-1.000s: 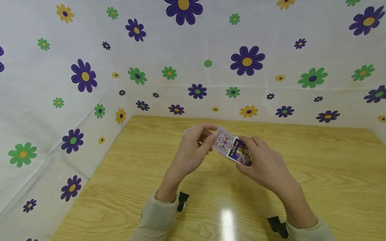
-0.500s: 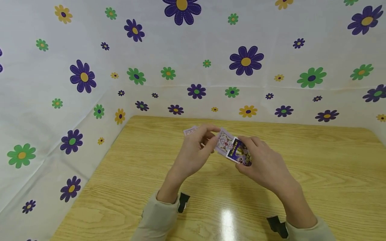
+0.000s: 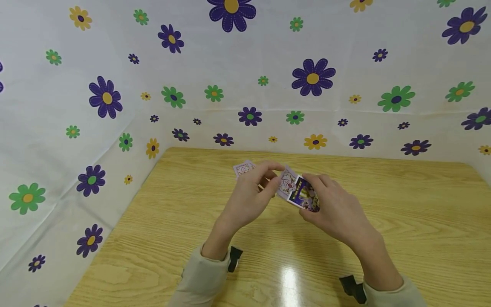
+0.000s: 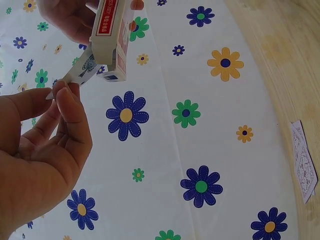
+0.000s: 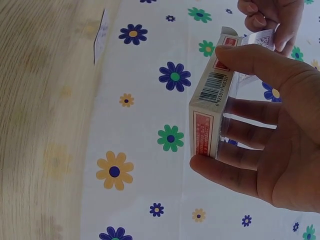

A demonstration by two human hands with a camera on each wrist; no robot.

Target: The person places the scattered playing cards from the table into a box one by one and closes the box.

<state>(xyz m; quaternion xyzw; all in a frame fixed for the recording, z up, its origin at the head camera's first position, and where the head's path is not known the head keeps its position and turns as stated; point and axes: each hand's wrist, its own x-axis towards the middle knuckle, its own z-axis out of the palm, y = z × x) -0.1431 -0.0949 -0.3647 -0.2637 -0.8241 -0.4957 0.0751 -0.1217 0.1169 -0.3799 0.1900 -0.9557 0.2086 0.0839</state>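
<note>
1. Currently, the card point(image 3: 287, 184) sits partly inside the box point(image 3: 304, 197), its patterned back facing up and its free end out toward the left.
2. The box is held tilted above the table point(image 3: 172, 238), mouth open, with a flap point(image 5: 229, 31) sticking out at that end.
3. The step in hand seems to be sliding the card through the mouth; inward or outward, this moment alone cannot tell. The next move probably calls for a steady box and a straight line, as a skewed card could catch on the rim.
4. The left hand point(image 3: 251, 194) pinches the card's outer end between thumb and forefinger, its other fingers curled loosely.
5. The right hand point(image 3: 341, 213) grips the box, thumb along one narrow side, fingers round the other.
6. Beyond the left hand, loose cards point(image 3: 243, 168) lie on the table, partly hidden.
7. Flowered cloth point(image 3: 341, 21) hangs behind.
</note>
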